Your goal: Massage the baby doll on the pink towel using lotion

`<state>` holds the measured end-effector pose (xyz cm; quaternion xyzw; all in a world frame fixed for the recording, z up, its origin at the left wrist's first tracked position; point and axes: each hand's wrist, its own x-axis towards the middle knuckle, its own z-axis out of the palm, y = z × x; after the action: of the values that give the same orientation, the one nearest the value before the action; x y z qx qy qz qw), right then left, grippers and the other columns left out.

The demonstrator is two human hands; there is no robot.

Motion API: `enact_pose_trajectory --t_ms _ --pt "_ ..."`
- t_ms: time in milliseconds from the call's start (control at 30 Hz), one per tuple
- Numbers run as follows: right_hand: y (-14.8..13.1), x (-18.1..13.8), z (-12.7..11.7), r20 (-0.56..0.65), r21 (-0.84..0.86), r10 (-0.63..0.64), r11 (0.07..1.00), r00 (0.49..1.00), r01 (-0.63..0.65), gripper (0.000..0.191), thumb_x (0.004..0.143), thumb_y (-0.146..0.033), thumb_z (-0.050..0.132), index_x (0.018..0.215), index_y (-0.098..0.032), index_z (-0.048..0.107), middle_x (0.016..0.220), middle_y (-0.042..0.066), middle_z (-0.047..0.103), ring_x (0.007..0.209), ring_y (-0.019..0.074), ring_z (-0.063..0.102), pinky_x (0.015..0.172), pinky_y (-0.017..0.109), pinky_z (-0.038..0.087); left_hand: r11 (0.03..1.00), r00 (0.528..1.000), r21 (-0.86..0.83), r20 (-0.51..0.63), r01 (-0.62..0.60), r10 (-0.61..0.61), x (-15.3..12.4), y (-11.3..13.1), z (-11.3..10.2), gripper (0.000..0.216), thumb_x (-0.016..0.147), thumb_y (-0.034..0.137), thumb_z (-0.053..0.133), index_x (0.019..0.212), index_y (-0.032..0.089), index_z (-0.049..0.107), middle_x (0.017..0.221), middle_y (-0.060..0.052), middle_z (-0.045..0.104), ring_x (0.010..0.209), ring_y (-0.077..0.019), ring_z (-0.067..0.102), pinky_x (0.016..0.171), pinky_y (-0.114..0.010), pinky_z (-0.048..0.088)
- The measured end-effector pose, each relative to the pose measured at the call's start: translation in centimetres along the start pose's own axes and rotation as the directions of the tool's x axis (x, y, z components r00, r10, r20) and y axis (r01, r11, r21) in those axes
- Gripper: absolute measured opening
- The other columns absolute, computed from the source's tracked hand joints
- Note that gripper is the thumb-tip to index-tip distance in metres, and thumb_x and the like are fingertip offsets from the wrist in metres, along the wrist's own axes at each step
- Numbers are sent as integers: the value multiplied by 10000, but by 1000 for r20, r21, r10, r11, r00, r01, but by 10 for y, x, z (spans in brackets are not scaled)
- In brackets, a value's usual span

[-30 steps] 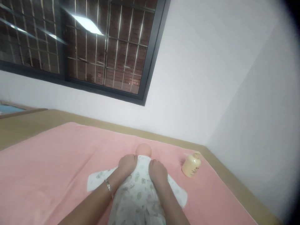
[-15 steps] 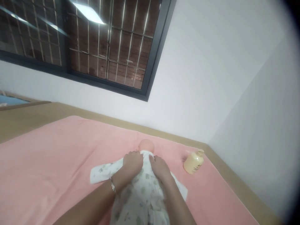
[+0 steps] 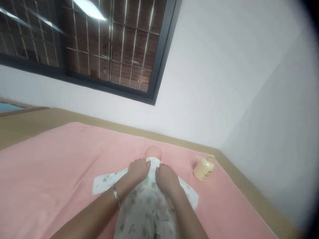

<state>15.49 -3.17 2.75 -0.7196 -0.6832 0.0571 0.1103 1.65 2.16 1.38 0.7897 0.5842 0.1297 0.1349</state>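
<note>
A baby doll lies on a pink sheet (image 3: 74, 156), its bald head (image 3: 153, 152) away from me and no face showing. It is in a white baby garment (image 3: 152, 182) with a green leafy print, whose sleeves spread out to both sides. My left hand (image 3: 139, 169) is closed on the garment near the left shoulder, thumb toward the middle. At the other shoulder, my right hand (image 3: 167, 176) is closed on the cloth in the same way. Most of my fingertips are hidden under the hands. A silvery bracelet (image 3: 115, 193) circles my left wrist.
A cream pump bottle (image 3: 204, 168) stands on the sheet to the right of the doll. Behind the bed's tan edge (image 3: 119, 127) rises a white wall (image 3: 199, 83) with a dark-framed, barred window (image 3: 112, 49). Something blue (image 3: 10, 107) shows at the far left.
The whole view has shifted slightly, with the doll and bottle now a little further left and higher. Both hands keep their places at the doll's shoulders, thumbs near the neckline.
</note>
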Motion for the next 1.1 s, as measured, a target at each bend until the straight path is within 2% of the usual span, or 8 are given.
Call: enact_pose_trajectory --t_ms 100,200,300,433,533,800,933,1100 --pt "8 10 6 14 63 75 995 997 -76 539 981 -384 167 1075 -114 623 1049 178 662 972 266 612 801 347 416 994 996 111 -86 -19 28 -16 16 1 468 922 379 272 1053 89 616 1038 -191 644 989 -309 594 856 -430 423" --pt "14 17 8 42 103 76 991 996 -80 599 988 -426 127 1034 -125 643 1025 163 674 961 249 623 792 331 423 976 985 214 -153 -42 76 -27 26 2 422 896 333 329 1080 72 604 1039 -204 632 999 -331 579 839 -447 424" --pt "12 11 2 30 50 48 998 998 -49 544 989 -392 170 1041 -122 639 1013 167 676 941 255 630 782 335 424 987 993 155 -107 -35 52 -22 21 0 411 896 314 318 1050 78 617 1025 -196 641 987 -320 588 832 -435 427" --pt "5 -5 -9 33 -53 -8 999 999 9 377 947 -273 300 1021 -120 637 992 170 679 909 264 638 766 333 422 998 999 40 -7 -48 48 -5 6 -4 454 928 390 262 975 150 645 996 -130 676 908 -247 628 766 -346 452" --pt "4 -7 -11 42 -49 -1 999 999 3 373 935 -264 306 1012 -124 643 978 166 682 895 268 637 746 335 425 998 998 18 9 -55 55 -3 4 -5 490 937 438 238 985 162 639 992 -125 678 888 -237 632 740 -333 454" --pt "17 16 3 71 49 34 998 997 -37 573 992 -348 125 1031 -128 653 1042 149 676 969 218 626 796 298 422 952 986 272 -56 -138 158 -32 26 -7 412 931 286 287 1035 62 616 1030 -227 627 973 -322 586 820 -436 433" --pt "14 7 -2 72 23 32 999 997 -33 548 986 -360 164 1015 -113 652 1012 175 675 940 251 632 788 333 423 969 991 210 -4 -133 137 -28 21 -13 426 938 322 276 1018 86 621 1036 -210 638 937 -295 607 817 -416 437" --pt "4 -10 -12 74 -124 14 992 997 -4 436 954 -353 285 1003 -114 646 974 186 673 884 284 634 752 360 423 993 992 27 44 -119 118 -12 7 -13 483 931 474 258 1037 166 615 1049 -143 656 928 -255 617 787 -363 445"
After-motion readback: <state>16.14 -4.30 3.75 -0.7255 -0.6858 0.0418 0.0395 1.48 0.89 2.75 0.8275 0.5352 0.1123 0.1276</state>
